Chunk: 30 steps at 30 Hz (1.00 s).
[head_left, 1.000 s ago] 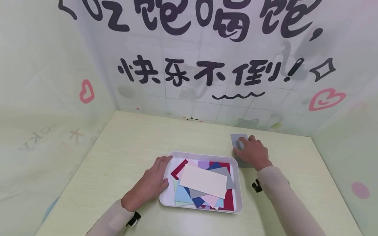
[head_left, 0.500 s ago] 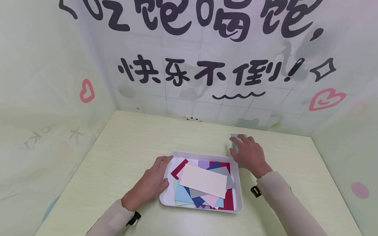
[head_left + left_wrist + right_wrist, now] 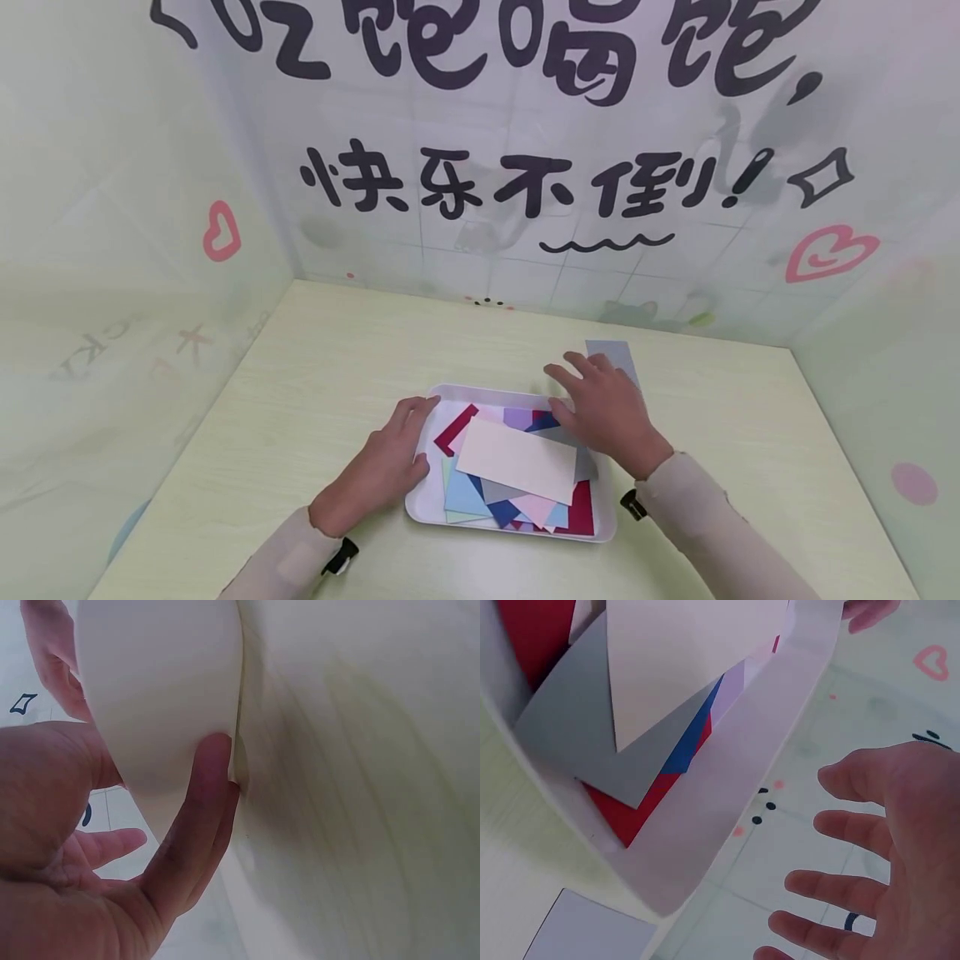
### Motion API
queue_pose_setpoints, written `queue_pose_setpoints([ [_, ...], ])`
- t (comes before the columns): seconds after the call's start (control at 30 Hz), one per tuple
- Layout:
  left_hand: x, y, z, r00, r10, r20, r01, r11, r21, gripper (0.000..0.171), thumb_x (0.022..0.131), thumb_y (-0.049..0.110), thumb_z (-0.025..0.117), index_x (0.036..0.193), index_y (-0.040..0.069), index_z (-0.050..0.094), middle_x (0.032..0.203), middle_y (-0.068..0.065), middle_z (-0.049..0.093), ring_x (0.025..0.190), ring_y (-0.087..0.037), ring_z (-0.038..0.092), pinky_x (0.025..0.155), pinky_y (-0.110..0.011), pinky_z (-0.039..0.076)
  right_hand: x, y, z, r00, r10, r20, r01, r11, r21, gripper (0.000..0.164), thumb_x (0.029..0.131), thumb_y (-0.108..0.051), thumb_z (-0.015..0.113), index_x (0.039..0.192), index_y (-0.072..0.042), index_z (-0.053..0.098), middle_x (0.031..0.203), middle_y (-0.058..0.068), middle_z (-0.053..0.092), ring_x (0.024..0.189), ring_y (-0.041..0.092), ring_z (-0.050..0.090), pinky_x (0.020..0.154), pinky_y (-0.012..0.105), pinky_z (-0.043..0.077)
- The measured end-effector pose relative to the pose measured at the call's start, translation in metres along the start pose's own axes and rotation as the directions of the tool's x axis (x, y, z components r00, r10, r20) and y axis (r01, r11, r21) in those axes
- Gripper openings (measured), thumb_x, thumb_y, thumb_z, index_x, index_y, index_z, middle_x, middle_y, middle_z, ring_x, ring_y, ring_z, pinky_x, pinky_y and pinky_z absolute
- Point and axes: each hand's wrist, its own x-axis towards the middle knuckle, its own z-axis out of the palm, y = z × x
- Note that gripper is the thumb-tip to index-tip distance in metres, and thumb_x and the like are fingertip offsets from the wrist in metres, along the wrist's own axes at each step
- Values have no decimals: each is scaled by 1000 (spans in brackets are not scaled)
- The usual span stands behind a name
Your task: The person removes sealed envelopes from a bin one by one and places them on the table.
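Observation:
A white tray [image 3: 431, 504] holds a loose pile of coloured paper cards, with a pale cream card [image 3: 517, 460] on top. Red, blue, grey, pink and lilac cards show beneath it. My left hand [image 3: 378, 467] holds the tray's left side; in the left wrist view its fingers [image 3: 191, 817] press the outer wall while other digits pass behind the rim. My right hand [image 3: 607, 412], holding nothing, hovers over the tray's far right corner with fingers spread. Beyond it a grey card [image 3: 611, 357] lies on the table, partly hidden by that hand.
The pale wood-grain table [image 3: 360, 333] is enclosed by a printed back sheet [image 3: 465, 267] and side sheets. Black straps show at both wrists.
My right hand has lifted off the grey card and moved left, over the tray's corner. The grey card stays on the table. The left hand and tray have not moved.

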Motion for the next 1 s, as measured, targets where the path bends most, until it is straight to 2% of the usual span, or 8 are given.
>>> queue_pose_setpoints([
  [0.37, 0, 0, 0, 1000, 5, -6, -5, 1000, -5, 80, 87, 11, 72, 155, 13, 28, 149, -12, 33, 98, -24, 64, 81, -35, 55, -9, -32, -4, 994, -98, 48, 99, 995, -21, 53, 90, -51, 61, 139, -31, 57, 142, 8, 51, 120, 31, 51, 85, 47, 52],
  [0.67, 0, 0, 1, 1000, 1, -5, -1, 1000, -7, 80, 87, 11, 72, 155, 14, 29, 149, -10, 32, 100, -23, 64, 81, -34, 54, -18, -53, -3, 983, -156, 101, 153, 988, 33, 61, 86, -62, 61, 140, -34, 55, 142, 3, 51, 121, 26, 51, 87, 50, 51],
  [0.8, 0, -1, 1, 1000, -2, -8, 2, 1000, -8, 80, 87, 11, 72, 154, 14, 29, 149, -10, 32, 102, -25, 64, 81, -35, 55, -21, -59, 2, 974, -181, 132, 173, 982, 71, 68, 83, -65, 64, 142, -33, 53, 143, 4, 50, 124, 28, 51, 89, 55, 49],
  [1.0, 0, 0, 1, 1000, -11, 0, 11, 1000, -8, 79, 88, 12, 71, 155, 14, 29, 150, -10, 32, 99, -24, 64, 81, -34, 55, -25, -64, 12, 966, -199, 165, 181, 977, 117, 74, 77, -63, 72, 142, -34, 53, 144, 3, 50, 128, 28, 48, 93, 51, 48],
])
